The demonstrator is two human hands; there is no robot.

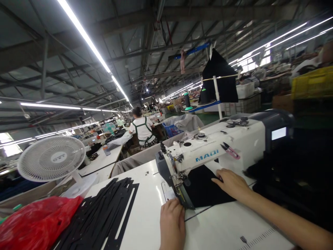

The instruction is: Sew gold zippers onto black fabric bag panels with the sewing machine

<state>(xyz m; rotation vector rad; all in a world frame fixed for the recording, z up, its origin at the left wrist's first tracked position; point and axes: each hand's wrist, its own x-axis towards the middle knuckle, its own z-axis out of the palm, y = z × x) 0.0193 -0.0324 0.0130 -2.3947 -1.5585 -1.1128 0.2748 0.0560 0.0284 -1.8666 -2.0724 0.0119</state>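
A white sewing machine (208, 152) stands on the white table, with a black fabric piece (208, 187) lying under its arm and reaching to the needle area. My left hand (172, 218) rests at the front left edge of the fabric near the presser foot, its fingers together; what they hold, if anything, is hidden. On the right side of the fabric lies my right hand (230, 182), thumb and forefinger apart, palm down. Pink-handled snips (231, 151) sit on the machine's body.
Left of the machine lies a pile of black strips (104, 211), beside a red plastic bag (39, 222) and a white fan (53, 158). Behind the machine stand thread spools (187, 101). A person (143, 128) sits farther back. Dark material fills the right side.
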